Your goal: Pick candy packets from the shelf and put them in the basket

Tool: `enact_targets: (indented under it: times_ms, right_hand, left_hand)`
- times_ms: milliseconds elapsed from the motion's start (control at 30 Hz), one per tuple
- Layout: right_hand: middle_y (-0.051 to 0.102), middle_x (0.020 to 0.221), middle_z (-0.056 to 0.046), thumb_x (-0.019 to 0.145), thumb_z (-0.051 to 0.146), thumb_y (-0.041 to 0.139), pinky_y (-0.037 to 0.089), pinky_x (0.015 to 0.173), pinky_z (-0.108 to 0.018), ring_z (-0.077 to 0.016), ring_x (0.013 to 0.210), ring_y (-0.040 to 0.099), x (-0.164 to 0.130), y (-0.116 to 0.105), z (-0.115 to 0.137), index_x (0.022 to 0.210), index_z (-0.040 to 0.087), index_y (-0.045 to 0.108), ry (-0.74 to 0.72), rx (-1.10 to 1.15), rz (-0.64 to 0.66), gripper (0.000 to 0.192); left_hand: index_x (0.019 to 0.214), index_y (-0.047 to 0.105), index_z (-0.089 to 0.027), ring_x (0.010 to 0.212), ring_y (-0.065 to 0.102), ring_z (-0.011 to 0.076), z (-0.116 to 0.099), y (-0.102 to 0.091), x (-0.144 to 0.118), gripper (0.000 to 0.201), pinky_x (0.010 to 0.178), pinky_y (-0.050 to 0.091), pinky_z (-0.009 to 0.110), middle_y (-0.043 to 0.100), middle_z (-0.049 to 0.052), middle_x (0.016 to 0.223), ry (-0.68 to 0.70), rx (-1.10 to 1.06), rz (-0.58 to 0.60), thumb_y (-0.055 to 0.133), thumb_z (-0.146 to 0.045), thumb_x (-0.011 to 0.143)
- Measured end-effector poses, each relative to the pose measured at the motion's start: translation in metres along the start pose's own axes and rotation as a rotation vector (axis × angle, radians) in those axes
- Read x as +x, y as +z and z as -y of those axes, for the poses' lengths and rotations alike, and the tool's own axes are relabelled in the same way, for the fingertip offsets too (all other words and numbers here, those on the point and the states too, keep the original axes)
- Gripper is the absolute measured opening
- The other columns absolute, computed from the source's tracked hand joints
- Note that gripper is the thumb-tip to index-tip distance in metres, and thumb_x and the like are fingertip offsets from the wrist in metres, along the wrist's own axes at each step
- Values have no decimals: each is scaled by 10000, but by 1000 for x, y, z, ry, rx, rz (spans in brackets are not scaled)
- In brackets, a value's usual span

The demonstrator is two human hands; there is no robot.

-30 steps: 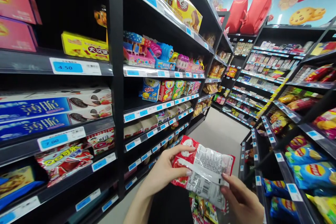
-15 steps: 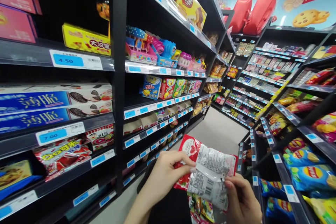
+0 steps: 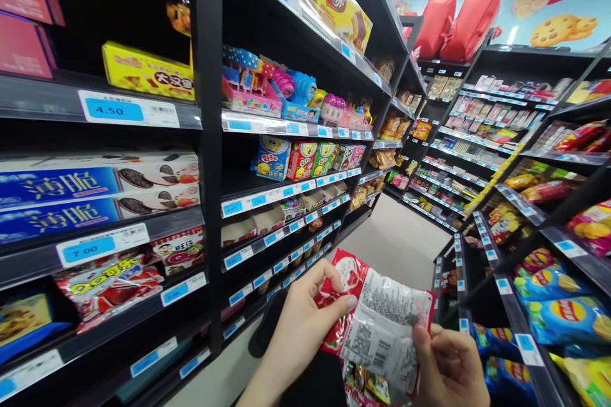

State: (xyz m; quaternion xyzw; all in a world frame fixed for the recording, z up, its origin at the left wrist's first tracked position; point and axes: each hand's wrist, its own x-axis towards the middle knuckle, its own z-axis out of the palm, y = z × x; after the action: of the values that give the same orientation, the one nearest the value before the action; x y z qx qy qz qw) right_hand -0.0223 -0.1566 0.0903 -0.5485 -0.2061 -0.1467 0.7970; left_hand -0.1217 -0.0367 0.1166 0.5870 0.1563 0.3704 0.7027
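Note:
I hold a red and white snack packet (image 3: 377, 321) in front of me with both hands, its printed back with barcode facing up. My left hand (image 3: 305, 324) grips its upper left edge, thumb on the front. My right hand (image 3: 446, 365) pinches its lower right edge. Under the packet lie several more colourful snack packets (image 3: 365, 386), partly hidden; what holds them is out of sight.
Black shelving (image 3: 210, 159) lines the aisle on the left with cookie boxes (image 3: 95, 194), candy toys (image 3: 267, 86) and blue price tags. Chip bags (image 3: 563, 311) fill the shelves on the right. A grey floor aisle (image 3: 396, 241) runs ahead to more shelves at the back.
The packet has dropped slightly lower and tilted, and both hands have shifted their grip on it. The view has swung a little to the left.

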Motion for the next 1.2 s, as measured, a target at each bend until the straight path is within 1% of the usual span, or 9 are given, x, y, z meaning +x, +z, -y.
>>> enact_targets:
  times_ms: [100, 200, 433, 567, 733, 867, 967, 1067, 1200]
  right_hand:
    - [642, 590, 64, 622, 435, 824, 411, 435, -83, -32, 438, 538, 2, -2, 0, 694, 189, 579, 30, -27, -39, 354]
    - [638, 573, 63, 596, 450, 836, 419, 454, -74, -32, 448, 552, 4, -5, -2, 701, 186, 592, 56, -32, -43, 374]
    - [625, 526, 46, 602, 464, 826, 383, 405, -107, -53, 413, 528, 7, -10, -1, 725, 187, 581, 114, -29, 19, 389]
    - [630, 547, 41, 591, 471, 826, 391, 426, -109, -59, 436, 539, 9, -12, -1, 725, 185, 576, 141, -52, 10, 403]
    - [631, 535, 49, 596, 468, 823, 358, 410, -102, -44, 408, 504, 7, -9, 2, 722, 192, 568, 173, -20, 32, 396]
    - [624, 537, 47, 577, 475, 831, 368, 431, -100, -44, 420, 512, 4, -6, 5, 712, 187, 567, 168, -18, 29, 413]
    - [616, 530, 47, 583, 483, 825, 360, 424, -97, -41, 414, 502, 3, -5, 5, 709, 183, 567, 155, -32, 26, 415]
    - [596, 509, 50, 591, 493, 817, 348, 407, -99, -42, 401, 486, 4, -5, 5, 711, 178, 570, 146, -57, 32, 418]
    - [592, 509, 47, 601, 469, 816, 339, 389, -110, -48, 392, 471, 4, -7, 4, 715, 175, 568, 145, -61, 35, 401]
  left_hand:
    - [768, 466, -203, 617, 522, 111, 2, 1, -1, 212, 569, 422, 204, 598, -39, 705, -17, -125, 46, 669, -263, 772]
    - [865, 522, -209, 653, 579, 131, 4, -2, -1, 181, 607, 459, 223, 637, -17, 752, -27, -150, 80, 665, -290, 791]
    - [1142, 584, -251, 929, 642, 196, 0, -10, -1, 418, 818, 483, 279, 688, 39, 1020, -83, -221, 255, 728, -225, 750]
    - [1258, 545, -263, 990, 639, 219, -2, -13, -2, 437, 867, 483, 326, 674, 65, 1108, -95, -301, 364, 642, -277, 832]
    - [1264, 559, -268, 914, 655, 182, 1, -12, 0, 390, 836, 480, 268, 695, 45, 1059, -76, -255, 246, 581, -299, 876]
    - [1243, 577, -266, 729, 644, 147, 4, -12, 2, 380, 785, 477, 251, 711, 5, 806, -59, -178, 142, 581, -338, 870]
    - [1233, 585, -254, 696, 630, 150, 4, -11, 1, 377, 783, 469, 253, 670, -17, 674, -55, -146, 105, 580, -339, 866]
    - [1233, 578, -239, 701, 628, 152, 3, -10, 0, 387, 745, 469, 233, 646, -23, 638, -48, -135, 85, 589, -337, 859]
    - [1294, 499, -227, 641, 628, 149, 0, -6, -1, 474, 628, 477, 218, 677, 8, 710, -70, -177, 98, 598, -360, 850]
